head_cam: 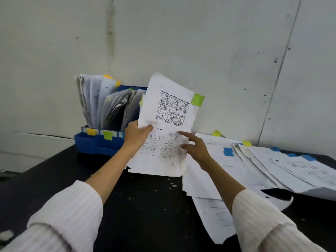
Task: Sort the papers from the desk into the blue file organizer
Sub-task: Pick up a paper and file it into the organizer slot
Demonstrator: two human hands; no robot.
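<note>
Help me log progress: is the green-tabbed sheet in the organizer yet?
Out. The left hand holds the sheet up in front of the organizer, above the desk.

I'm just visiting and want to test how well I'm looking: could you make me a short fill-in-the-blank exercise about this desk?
1. The held sheet carries a sticky tab coloured ____.
2. The left hand grips the sheet while the right hand is ____, fingers spread.
3. The file organizer by the wall is coloured ____.
4. The loose pile of papers lies to the ____ of the organizer.

Missing words: green; open; blue; right
</note>
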